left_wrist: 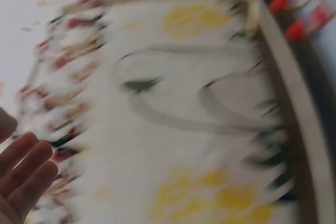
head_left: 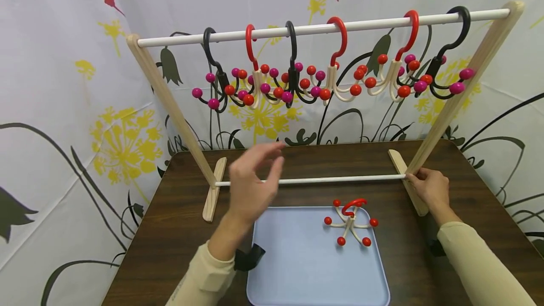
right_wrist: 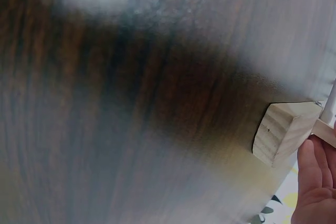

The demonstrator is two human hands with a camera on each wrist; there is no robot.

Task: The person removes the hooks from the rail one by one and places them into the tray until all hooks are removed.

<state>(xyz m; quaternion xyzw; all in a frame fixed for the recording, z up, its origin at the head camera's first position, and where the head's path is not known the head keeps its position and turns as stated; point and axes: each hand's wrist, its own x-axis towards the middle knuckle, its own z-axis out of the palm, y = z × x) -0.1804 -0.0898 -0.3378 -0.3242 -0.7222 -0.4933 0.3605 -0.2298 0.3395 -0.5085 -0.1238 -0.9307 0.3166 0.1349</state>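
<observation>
One cream, red-hooked, red-ball-tipped hanger [head_left: 350, 223] inside the pale-blue rectangular tray [head_left: 306, 259], far-right corner, hook [head_left: 358, 201] toward its far edge, rightward of the left hand [head_left: 253, 182] with loosely curved, empty fingers, and nearer the right hand [head_left: 430, 190] with fingers pinching the pale wooden rack [head_left: 451, 107].

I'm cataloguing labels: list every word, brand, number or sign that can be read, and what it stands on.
No readable text in any of the three views.
Left sleeve: possibly faint lettering, too small to read.
Rack and tray: none visible.
</observation>
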